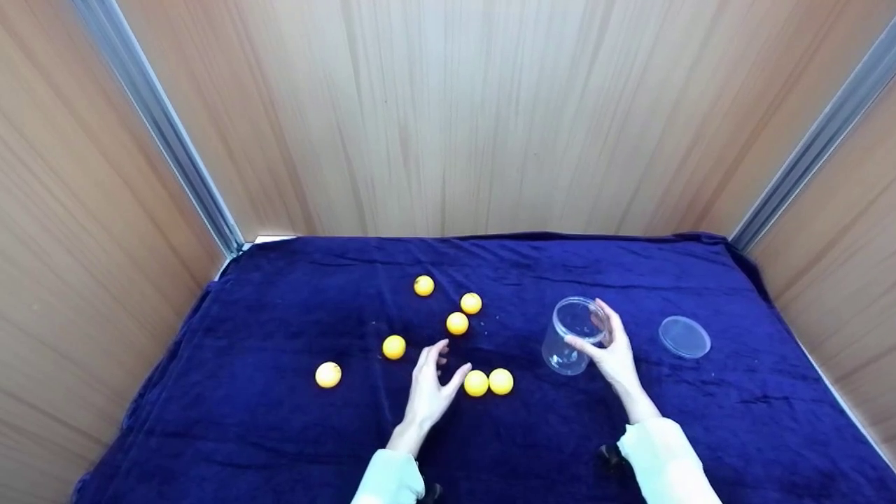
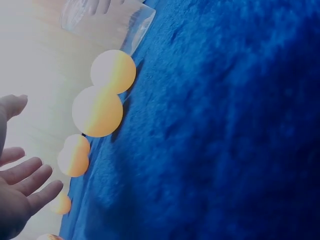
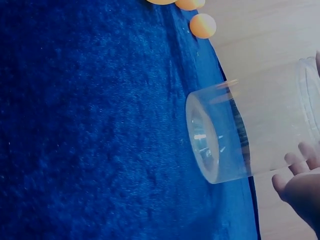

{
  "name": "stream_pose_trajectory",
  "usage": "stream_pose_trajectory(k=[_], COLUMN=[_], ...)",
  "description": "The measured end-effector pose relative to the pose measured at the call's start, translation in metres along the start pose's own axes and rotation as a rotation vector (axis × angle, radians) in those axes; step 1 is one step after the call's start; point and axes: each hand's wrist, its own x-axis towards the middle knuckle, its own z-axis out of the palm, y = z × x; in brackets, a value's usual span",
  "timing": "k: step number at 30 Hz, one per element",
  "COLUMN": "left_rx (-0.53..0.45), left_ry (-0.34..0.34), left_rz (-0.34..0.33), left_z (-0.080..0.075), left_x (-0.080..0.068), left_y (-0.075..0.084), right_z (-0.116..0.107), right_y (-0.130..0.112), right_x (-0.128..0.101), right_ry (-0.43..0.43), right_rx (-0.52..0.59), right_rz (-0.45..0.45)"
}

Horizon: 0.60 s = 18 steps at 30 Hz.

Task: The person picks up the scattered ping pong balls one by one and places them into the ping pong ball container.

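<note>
My right hand (image 1: 616,357) grips a clear plastic jar (image 1: 565,353) near its open rim, thumb on the near side and fingers round the far side. In the right wrist view the jar (image 3: 235,135) stands with its round base close to the cloth. My left hand (image 1: 428,393) hovers over the cloth with thumb and fingers spread and nothing between them. Its thumb tip is right beside one of two touching yellow-orange balls (image 1: 477,383), which look like table tennis balls. The left wrist view shows the left hand's fingers (image 2: 35,172) loosely extended.
Several more such balls lie scattered ahead and to the left, among them a far ball (image 1: 423,285) and a leftmost ball (image 1: 328,374). A clear round lid (image 1: 684,337) lies right of the jar. Dark blue cloth (image 1: 266,434) covers the table; wooden panels (image 1: 448,119) enclose it.
</note>
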Motion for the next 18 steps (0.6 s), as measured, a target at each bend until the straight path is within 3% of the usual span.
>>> stream_pose_trajectory(k=[6,9,13,18], left_rx=[-0.038,-0.04,-0.048,-0.102], left_ry=[-0.053,-0.073,-0.079,-0.055], left_rz=[-0.077,-0.084,-0.048,0.059], left_z=[0.005,0.006,0.008,0.013], left_x=[-0.003,-0.005,-0.007,-0.01], left_y=[-0.002,-0.003,-0.006,-0.015], right_z=[0.002,0.003,0.003,0.003], right_y=[0.004,0.007,0.009,0.012], right_x=[0.0,0.0,0.0,0.002], right_ry=[0.021,0.023,0.027,0.032], right_rx=[0.052,0.066,0.093,0.112], right_rz=[-0.013,-0.035,-0.047,-0.042])
